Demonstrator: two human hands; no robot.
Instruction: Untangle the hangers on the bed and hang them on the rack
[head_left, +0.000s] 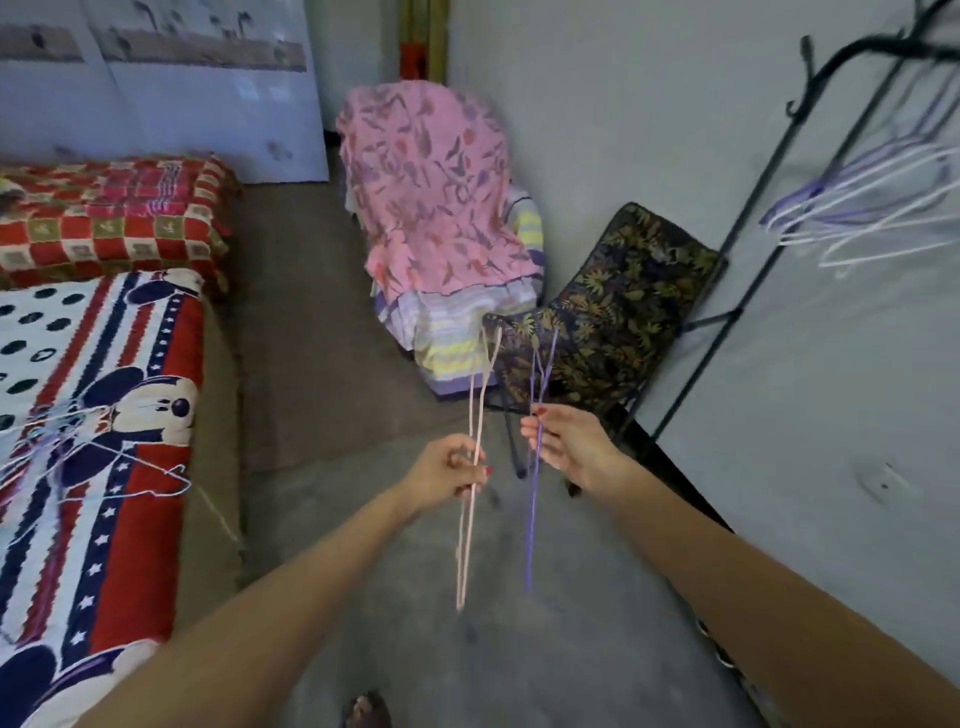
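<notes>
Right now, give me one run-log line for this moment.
left hand: holds pink hanger | right hand: holds purple hanger | hangers apart | tangle on bed | rack: several hung

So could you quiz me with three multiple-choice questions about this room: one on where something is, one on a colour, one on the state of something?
1. Where do the finished hangers hang?
A. On the black rack at the right
B. On the chair
C. On the door

2. What colour is the hanger in the right hand?
A. Green
B. Purple
C. Black

3. How are the two held hangers?
A. Knotted together
B. Lying on the floor
C. Apart, one in each hand

Answers: 1 A, they hang from the rack by the wall. 2 B, the purple hanger is in that hand, while the left hand holds the pink hanger. 3 C, a clear gap separates them.
</notes>
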